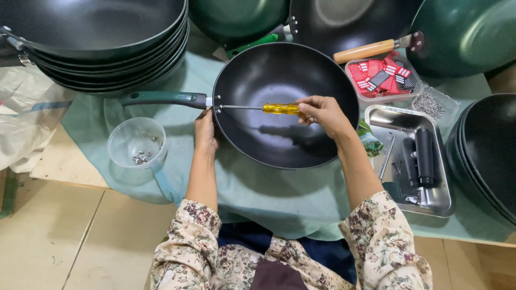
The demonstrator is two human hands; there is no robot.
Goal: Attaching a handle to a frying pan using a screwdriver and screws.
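A black wok point(279, 134) with a green handle point(164, 98) lies on the pale green cloth in front of me. My right hand point(321, 111) grips a screwdriver with a yellow handle point(280, 109); its shaft runs left across the wok's inside to the rim where the handle joins. My left hand point(206, 131) rests against the wok's outer rim just below that joint, holding the pan steady.
A stack of black woks point(102, 48) stands at the back left, more pans at the back and right point(484, 150). A clear bowl with small screws point(136, 144) sits left. A metal tray with dark handles point(414, 161), a box of red tags point(382, 78) and a bag of screws point(430, 104) lie right.
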